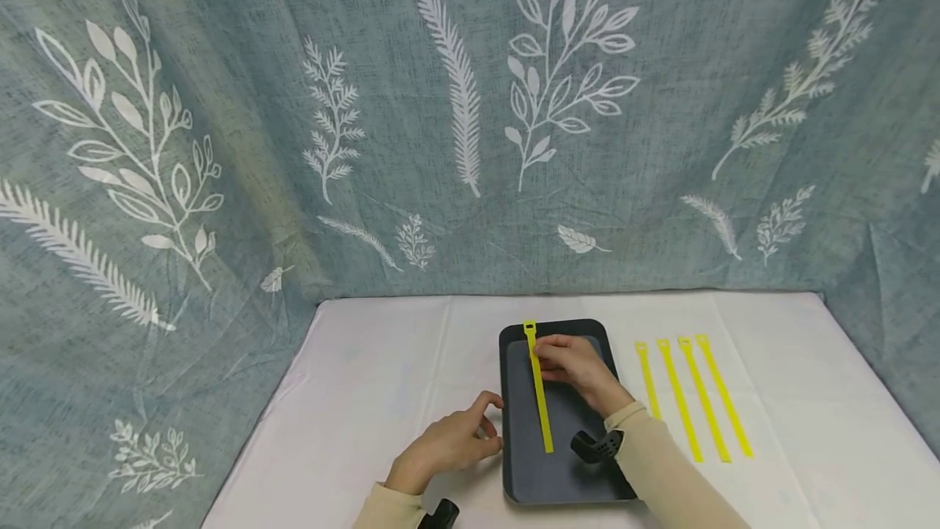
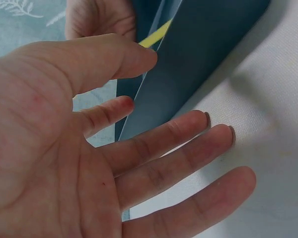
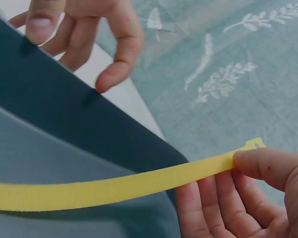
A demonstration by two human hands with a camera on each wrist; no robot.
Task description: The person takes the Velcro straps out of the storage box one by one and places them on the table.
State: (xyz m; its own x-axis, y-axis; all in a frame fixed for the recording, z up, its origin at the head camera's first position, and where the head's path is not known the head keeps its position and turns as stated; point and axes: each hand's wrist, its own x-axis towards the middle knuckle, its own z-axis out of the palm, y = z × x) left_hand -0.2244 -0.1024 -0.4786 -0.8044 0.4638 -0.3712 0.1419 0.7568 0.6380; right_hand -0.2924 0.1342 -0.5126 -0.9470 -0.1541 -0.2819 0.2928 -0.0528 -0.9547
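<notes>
My right hand [image 1: 582,367] pinches a yellow hook-and-loop cable tie [image 1: 542,406] near its slotted head, between thumb and fingers. The strap's tail stretches over a dark grey rectangular tray [image 1: 525,476]. In the right wrist view the strap [image 3: 89,194] bows slightly, and its head sticks out past the thumb. My left hand [image 1: 458,435] is at the tray's left side, its fingertips at or close to the rim; whether they touch is hard to tell. Its fingers [image 2: 174,173] are spread and loosely bent in the left wrist view, with nothing held.
Several more yellow cable ties [image 1: 679,398] lie side by side on the white tablecloth [image 1: 793,398], right of the tray. A blue-green curtain [image 1: 441,145] with white leaf prints hangs behind the table. Black wrist cameras [image 1: 596,447] are strapped at both wrists.
</notes>
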